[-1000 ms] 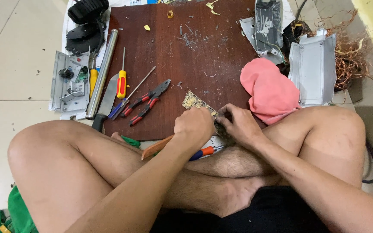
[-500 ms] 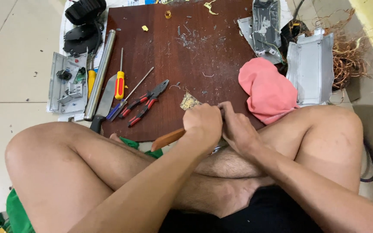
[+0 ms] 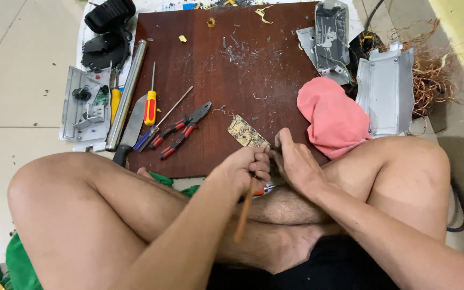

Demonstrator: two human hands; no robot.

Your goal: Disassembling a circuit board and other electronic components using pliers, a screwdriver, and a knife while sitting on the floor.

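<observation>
I sit cross-legged at the near edge of a dark red-brown board point(image 3: 232, 75). My left hand point(image 3: 241, 171) is closed around a tool with a brown wooden handle point(image 3: 244, 209) that points down toward my leg. My right hand point(image 3: 296, 161) grips the near end of a small yellowish circuit board point(image 3: 246, 133), which juts out onto the wooden board. Both hands meet over my shin, and the tool's working end is hidden between them. An orange-and-blue handled tool point(image 3: 264, 189) lies under my hands.
Red-handled pliers point(image 3: 181, 131), screwdrivers point(image 3: 150, 104), a knife point(image 3: 130, 131) and a metal tube point(image 3: 127, 94) lie at the board's left. A pink cloth point(image 3: 334, 115), grey metal casings point(image 3: 385, 88) and tangled copper wire point(image 3: 430, 70) sit at right. A dismantled grey part point(image 3: 84, 104) rests on the floor.
The wooden-handled tool has swung from lying flat leftward to pointing down at my leg. My hands have stayed together on the circuit board.
</observation>
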